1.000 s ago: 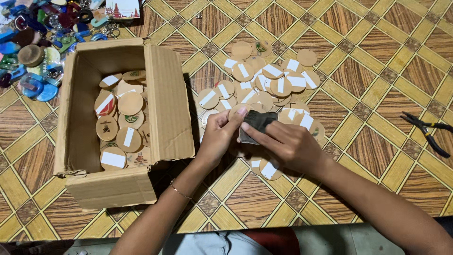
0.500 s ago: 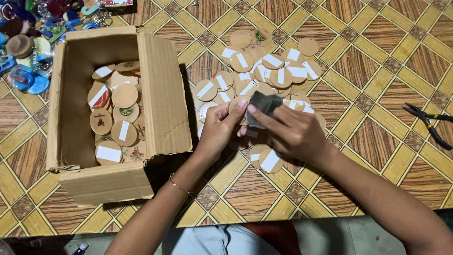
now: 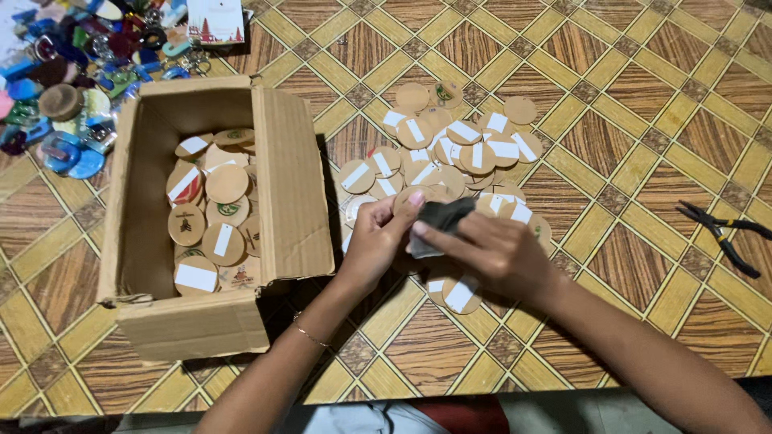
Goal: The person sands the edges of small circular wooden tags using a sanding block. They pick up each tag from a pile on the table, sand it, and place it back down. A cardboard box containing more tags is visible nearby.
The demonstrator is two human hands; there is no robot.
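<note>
At the centre of the frame a small dark grey pad or cloth (image 3: 447, 217) is pinched between the two hands, raised just above the pile rather than resting on it, so that it can be worked with the fingertips. The left hand (image 3: 379, 241) is closed on its left edge with thumb and fingers, and a round wooden disc (image 3: 408, 198) appears to be held behind it in the same grip, though how much of the disc is grasped cannot be told. The right hand (image 3: 498, 253) is laid over the lower right of the pad, its fingers pressed onto it from above. Beneath and beyond the hands, towards the upper centre, a loose heap of wooden discs (image 3: 458, 149) is spread on the patterned tiled surface (image 3: 643, 104), many face down with white strips showing, kept within easy reach. To the left, an open cardboard box (image 3: 289, 185) holds more such discs, set close beside the heap. A heap of colourful trinkets (image 3: 72, 72) fills the upper left corner, and black pliers (image 3: 724, 233) lie well apart at the right edge.
</note>
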